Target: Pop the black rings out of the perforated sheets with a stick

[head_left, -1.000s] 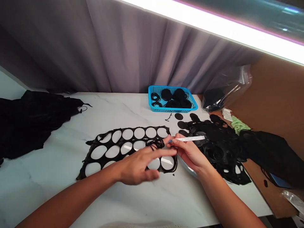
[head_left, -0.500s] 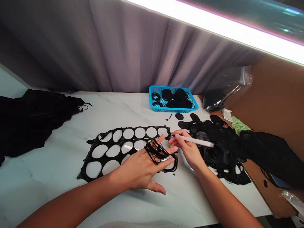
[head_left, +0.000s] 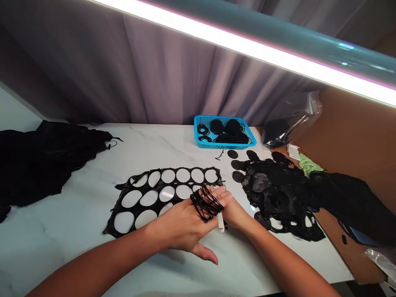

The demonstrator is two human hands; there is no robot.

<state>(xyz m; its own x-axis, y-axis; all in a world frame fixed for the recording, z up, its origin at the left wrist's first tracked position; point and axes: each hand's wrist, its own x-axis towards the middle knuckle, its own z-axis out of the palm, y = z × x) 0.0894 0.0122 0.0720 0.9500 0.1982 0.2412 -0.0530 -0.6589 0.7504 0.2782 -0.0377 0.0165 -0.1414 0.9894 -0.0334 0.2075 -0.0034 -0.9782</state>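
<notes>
Thin black loops (head_left: 206, 203) are wrapped around the fingers of my left hand (head_left: 185, 222), which lies over the right part of a black sheet (head_left: 139, 187) with rows of round holes. Its thumb stands apart from the fingers. Close against it, my right hand (head_left: 235, 212) is closed on a slim white tool (head_left: 220, 222), whose end points toward me; the tool's other end is hidden behind the hands. To the right lies a heap of black cut material (head_left: 278, 194), with black discs (head_left: 237, 165) beside it.
At the back a blue basket (head_left: 198, 144) holds black discs and loops. Black fabric (head_left: 40, 161) lies at the left. A clear plastic bag (head_left: 291, 115), a green cloth (head_left: 309, 165) and more black fabric (head_left: 352, 198) are at the right. A bright lamp crosses above.
My right hand has moved left and down against my left hand, and the white tool has swung from pointing right to pointing toward me. My left hand's fingers are closer together. The view has shifted slightly.
</notes>
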